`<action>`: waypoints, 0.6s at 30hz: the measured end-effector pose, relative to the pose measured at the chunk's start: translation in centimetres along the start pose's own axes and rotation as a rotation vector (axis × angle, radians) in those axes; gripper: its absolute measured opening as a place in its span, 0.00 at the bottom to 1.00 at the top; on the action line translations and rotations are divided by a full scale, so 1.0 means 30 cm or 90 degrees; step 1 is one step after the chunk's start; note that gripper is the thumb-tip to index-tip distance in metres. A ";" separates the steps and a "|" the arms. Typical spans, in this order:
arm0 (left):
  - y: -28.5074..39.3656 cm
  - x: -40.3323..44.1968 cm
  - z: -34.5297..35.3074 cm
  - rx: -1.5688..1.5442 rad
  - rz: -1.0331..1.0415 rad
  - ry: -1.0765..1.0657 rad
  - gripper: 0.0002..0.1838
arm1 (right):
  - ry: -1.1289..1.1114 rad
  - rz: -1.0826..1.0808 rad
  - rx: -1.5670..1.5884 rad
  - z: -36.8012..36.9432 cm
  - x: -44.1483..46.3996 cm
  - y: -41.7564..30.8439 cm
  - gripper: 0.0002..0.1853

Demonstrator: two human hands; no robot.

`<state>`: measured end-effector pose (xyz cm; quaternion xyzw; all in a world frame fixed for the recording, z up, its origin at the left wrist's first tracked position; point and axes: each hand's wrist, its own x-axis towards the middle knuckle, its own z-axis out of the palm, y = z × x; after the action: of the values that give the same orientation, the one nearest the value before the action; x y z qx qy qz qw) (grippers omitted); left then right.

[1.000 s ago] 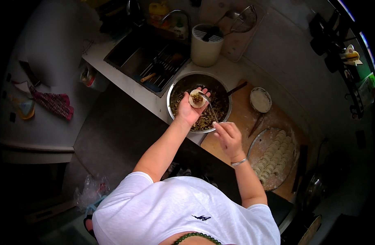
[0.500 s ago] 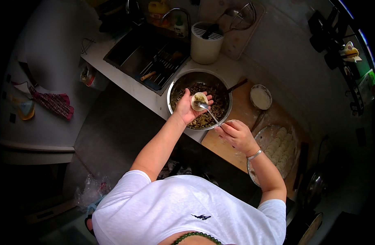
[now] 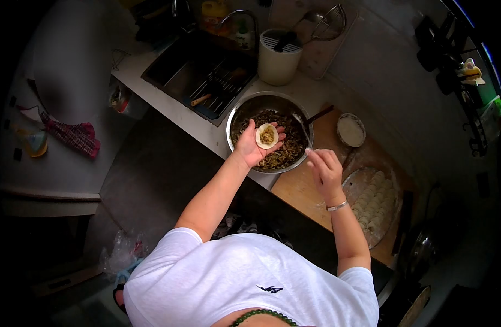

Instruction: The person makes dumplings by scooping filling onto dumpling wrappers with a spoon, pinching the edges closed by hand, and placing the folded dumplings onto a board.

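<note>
On the upturned palm of my left hand (image 3: 253,148) rests a round dumpling wrapper (image 3: 267,136) with a mound of chopped filling in its middle. My fingers lie stretched beneath it, above the steel bowl (image 3: 232,122) of dark chopped filling (image 3: 280,122). My right hand (image 3: 325,170) is at the bowl's right side, with its fingertips pinched at the end of a metal spoon's handle. The spoon (image 3: 305,132) slants up and left over the bowl's rim, its head near the filling at the right side.
Right of the bowl lies a wooden board (image 3: 297,188) with a rolling pin (image 3: 348,158) and a small bowl of flour (image 3: 351,131). Rows of finished dumplings (image 3: 375,199) sit on a floured round tray (image 3: 351,180). A sink (image 3: 179,76) and white bin (image 3: 279,64) stand behind.
The spoon has left the wrapper and moved right to the bowl's far right side with my right hand. More of the filling on the wrapper shows. My left hand stays nearly in place.
</note>
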<state>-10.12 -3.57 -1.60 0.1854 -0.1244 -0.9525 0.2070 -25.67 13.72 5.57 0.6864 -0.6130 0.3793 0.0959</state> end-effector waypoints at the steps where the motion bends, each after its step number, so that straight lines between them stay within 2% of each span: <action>1: 0.000 -0.001 -0.001 -0.011 0.009 -0.004 0.38 | -0.011 -0.040 0.020 0.000 -0.007 -0.013 0.18; 6: -0.006 0.007 -0.010 -0.031 0.010 -0.036 0.37 | -0.046 -0.138 0.024 0.046 -0.027 -0.063 0.19; 11: -0.011 0.008 0.029 -0.024 0.007 0.038 0.37 | -0.081 -0.183 -0.002 0.066 -0.044 -0.063 0.20; 15: -0.011 0.012 0.033 -0.029 0.014 0.058 0.37 | -0.086 -0.193 -0.001 0.060 -0.047 -0.057 0.20; 18: -0.008 0.017 0.018 -0.038 0.022 0.009 0.36 | -0.042 -0.183 -0.045 0.072 -0.051 -0.032 0.20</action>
<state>-10.84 -3.51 -1.33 0.1840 -0.0978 -0.9507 0.2298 -23.87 13.83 3.42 0.7753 -0.5243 0.3169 0.1533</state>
